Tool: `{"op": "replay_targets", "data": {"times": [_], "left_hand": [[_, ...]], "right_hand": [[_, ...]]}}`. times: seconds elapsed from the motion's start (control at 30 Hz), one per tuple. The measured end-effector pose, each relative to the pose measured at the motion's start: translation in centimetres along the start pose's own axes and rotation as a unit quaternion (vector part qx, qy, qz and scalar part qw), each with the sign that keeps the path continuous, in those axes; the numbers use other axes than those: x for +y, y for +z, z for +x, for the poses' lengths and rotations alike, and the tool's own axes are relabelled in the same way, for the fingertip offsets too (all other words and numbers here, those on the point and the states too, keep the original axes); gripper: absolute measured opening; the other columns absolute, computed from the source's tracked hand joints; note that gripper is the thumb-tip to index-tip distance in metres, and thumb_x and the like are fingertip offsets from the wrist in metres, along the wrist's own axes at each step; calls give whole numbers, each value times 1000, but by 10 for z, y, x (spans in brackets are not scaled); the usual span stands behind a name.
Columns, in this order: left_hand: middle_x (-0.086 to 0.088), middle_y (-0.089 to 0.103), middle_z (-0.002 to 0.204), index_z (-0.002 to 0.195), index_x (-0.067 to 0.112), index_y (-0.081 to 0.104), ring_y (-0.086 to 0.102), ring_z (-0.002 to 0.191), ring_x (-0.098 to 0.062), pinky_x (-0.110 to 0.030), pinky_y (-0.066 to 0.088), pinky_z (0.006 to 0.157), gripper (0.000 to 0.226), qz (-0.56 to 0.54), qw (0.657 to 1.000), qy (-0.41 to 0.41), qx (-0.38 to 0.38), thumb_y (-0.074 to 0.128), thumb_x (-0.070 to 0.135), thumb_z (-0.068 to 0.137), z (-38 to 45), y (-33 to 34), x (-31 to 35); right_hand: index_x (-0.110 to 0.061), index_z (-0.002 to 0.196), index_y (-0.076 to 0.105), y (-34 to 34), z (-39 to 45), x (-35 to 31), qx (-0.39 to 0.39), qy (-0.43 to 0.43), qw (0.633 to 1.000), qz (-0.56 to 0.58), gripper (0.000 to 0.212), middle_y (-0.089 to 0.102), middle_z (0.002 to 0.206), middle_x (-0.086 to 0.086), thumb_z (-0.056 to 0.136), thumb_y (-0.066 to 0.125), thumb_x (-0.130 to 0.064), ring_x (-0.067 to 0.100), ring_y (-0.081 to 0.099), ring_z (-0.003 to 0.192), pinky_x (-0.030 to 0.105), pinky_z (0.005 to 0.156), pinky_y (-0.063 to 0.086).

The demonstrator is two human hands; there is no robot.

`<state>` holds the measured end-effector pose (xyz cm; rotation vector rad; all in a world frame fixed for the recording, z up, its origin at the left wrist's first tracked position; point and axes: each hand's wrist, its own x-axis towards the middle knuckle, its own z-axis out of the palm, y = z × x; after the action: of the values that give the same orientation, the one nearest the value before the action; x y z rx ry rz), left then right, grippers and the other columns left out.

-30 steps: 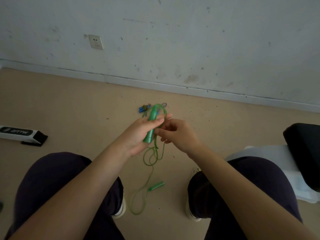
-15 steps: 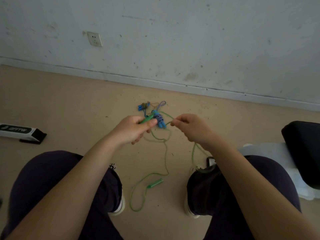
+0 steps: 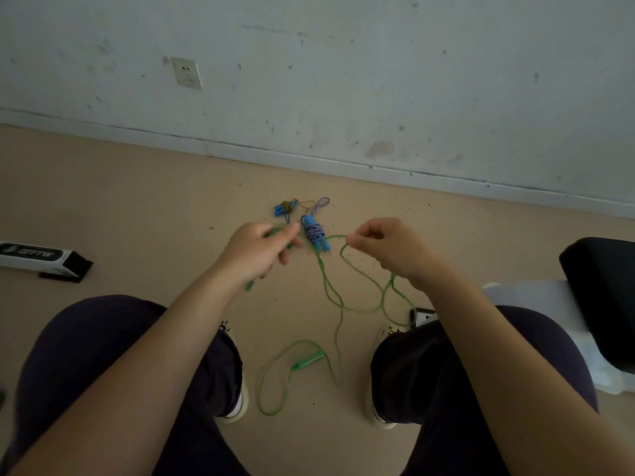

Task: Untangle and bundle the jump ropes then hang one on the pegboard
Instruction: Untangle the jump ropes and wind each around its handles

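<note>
bare room: scuffed wall (image 3: 378,80), floor (image 3: 137,201)

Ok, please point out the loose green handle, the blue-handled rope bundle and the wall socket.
loose green handle (image 3: 308,360), head view, middle of its barrel.
blue-handled rope bundle (image 3: 313,231), head view, wound cord.
wall socket (image 3: 186,72), head view, faceplate centre.

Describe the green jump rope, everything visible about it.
The green jump rope is a thin, glossy, plastic-looking cord with two green handles. The left hand grips one handle; the right hand pinches the cord near a bend. Between the hands the cord sags in loose loops down to the floor. The other handle lies on the floor between the person's shoes, with a cord loop curling beside it. It is not yet bundled.
</note>
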<state>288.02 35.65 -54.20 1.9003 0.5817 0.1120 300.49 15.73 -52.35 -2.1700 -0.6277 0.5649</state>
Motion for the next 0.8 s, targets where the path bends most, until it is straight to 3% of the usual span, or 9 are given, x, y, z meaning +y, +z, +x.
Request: {"op": "replay_targets", "data": {"times": [0.1,0.17,0.27,0.33,0.4,0.47,0.63,0.73,0.8], "left_hand": [[4,74,96,105,30,74,61,60,-3,-16,43,49,25,-117,993,-16,6,50,37,104,-1,10,5],[14,75,104,111,36,71,67,82,2,-13,48,61,25,-74,996,4,-59,47,38,104,-4,17,5],[2,78,97,112,20,73,73,94,-16,-22,52,83,32,-90,982,-1,-164,47,37,104,-7,20,8],[-5,73,78,107,14,73,72,78,-22,-25,56,82,33,-96,973,-1,-207,47,34,105,-8,12,8],[0,60,61,100,12,74,61,58,-16,-28,56,70,34,-60,982,-9,-180,48,34,104,-6,3,7],[0,61,60,95,9,73,60,56,-15,-30,56,64,34,-49,993,-24,-103,50,32,104,-2,-5,3],[2,73,88,98,14,73,68,81,-17,-34,57,75,18,18,999,-47,11,62,28,98,6,-29,-16],[17,60,116,127,24,63,59,107,-7,-29,48,90,42,189,982,-29,-9,71,40,89,2,-27,-25],[19,55,130,136,30,56,52,125,-5,-31,42,105,56,137,990,13,-45,75,44,85,-1,-18,-23]], "right_hand": [[-16,85,71,12,-6,-2,-81,-15,996,41,15,51,56,-15,91,69,-30,1,42,48,20,52,37],[-14,83,68,20,-8,-6,-112,-40,984,130,12,53,55,-9,93,66,-20,7,46,48,20,51,40],[-12,82,66,19,-7,-9,-90,-66,975,193,16,57,57,-7,97,60,-13,8,50,49,19,50,42],[-15,82,66,13,-4,-7,-36,-48,980,189,19,50,54,-11,98,57,-19,6,41,47,20,48,37],[-18,80,65,4,0,-3,18,-19,987,160,23,44,56,-10,99,56,-26,7,35,47,23,48,32],[-19,78,66,-8,2,2,57,0,989,134,26,41,55,-6,97,59,-35,8,32,46,25,48,30],[-23,78,72,-32,-4,19,70,2,996,57,28,44,42,-13,89,65,-48,7,33,42,16,43,33],[-21,78,73,-28,-8,23,23,-6,999,34,22,54,51,-10,91,66,-38,7,46,49,21,54,43],[-15,82,74,-19,-12,17,-32,-30,998,50,19,60,58,-8,91,67,-31,6,52,54,20,59,46]]}}
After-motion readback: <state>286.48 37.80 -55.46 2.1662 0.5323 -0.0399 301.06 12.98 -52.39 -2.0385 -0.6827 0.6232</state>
